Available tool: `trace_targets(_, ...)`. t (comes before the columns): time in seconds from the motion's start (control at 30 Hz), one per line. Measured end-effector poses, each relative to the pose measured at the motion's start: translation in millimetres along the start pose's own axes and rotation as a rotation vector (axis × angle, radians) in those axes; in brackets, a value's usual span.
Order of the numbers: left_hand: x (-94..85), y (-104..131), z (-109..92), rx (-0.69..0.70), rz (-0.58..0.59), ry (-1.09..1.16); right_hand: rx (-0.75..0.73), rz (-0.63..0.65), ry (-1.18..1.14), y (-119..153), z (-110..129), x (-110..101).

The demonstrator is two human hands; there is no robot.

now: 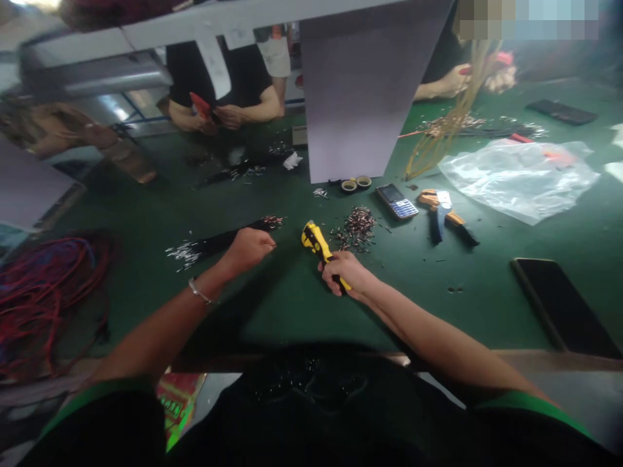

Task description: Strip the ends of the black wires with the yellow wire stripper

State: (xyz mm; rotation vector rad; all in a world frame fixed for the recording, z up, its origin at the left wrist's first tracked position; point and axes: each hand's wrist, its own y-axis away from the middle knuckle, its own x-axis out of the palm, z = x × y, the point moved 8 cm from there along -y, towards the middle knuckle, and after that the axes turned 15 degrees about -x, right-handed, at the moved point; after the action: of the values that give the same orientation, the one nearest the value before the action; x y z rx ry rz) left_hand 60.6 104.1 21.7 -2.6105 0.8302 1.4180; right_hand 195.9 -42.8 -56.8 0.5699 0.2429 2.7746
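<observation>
My right hand (pixel 346 272) grips yellow-and-black crimping pliers (pixel 316 243) by the handles, with their head pointing up and away from me. Just beyond that hand lies a pile of small metal terminals (pixel 359 227). On the left, my left hand (pixel 250 250) is closed in a pinch; whatever its fingertips hold is too small to make out. Behind and beside this hand a bundle of short black wires (pixel 211 245) lies on the green table (pixel 292 318), with silvery ends at the left and coppery ends at the right.
Red and blue cables (pixel 53 279) are heaped at the left. To the right are a keypad phone (pixel 396 202), orange-and-blue pliers (pixel 445 217), a clear plastic bag (pixel 525 178) and a smartphone (pixel 564 305). A white panel (pixel 355 97) stands ahead; co-workers' hands (pixel 231 117) show beyond.
</observation>
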Motion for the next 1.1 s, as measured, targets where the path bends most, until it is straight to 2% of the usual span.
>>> trace_targets(0.07,-1.2,8.8,1.0,-0.131,0.052,0.136,-0.001,0.023,-0.004,1.7,0.3,3.6)
trace_targets(0.13,6.3,19.9,-1.2,-0.276,0.121,0.292,0.002,0.043,-0.019,3.6,1.3,5.9)
trace_targets(0.17,11.7,25.3,-6.3,-0.303,0.164,0.366,0.005,0.054,-0.025,4.4,2.0,6.3)
trace_targets(0.33,27.3,39.3,-19.3,-0.369,0.258,0.557,0.038,0.148,-0.037,7.3,5.5,9.5)
trace_targets(0.47,28.6,40.3,-17.9,-0.351,0.243,0.580,0.052,0.186,-0.010,9.4,8.9,13.7)
trace_targets(0.6,18.4,44.0,-26.5,-0.265,0.059,0.487,0.033,0.183,0.077,10.4,13.7,15.1)
trace_targets(0.73,4.8,56.4,-55.1,-0.080,-0.202,0.231,-0.017,0.135,0.228,8.5,20.1,6.9)
trace_targets(0.83,2.5,67.3,-75.0,0.070,-0.352,0.074,-0.063,0.099,0.350,7.4,27.9,-1.5)
trace_targets(0.9,4.9,73.5,-83.6,0.142,-0.423,-0.032,-0.135,0.109,0.539,8.0,37.4,-3.7)
trace_targets(1.0,9.9,84.0,-93.8,0.232,-0.519,-0.200,-0.239,0.162,0.996,14.8,49.2,1.0)
trace_targets(1.1,14.6,97.4,-100.1,0.282,-0.589,-0.348,-0.284,0.227,1.288,27.9,47.4,13.1)
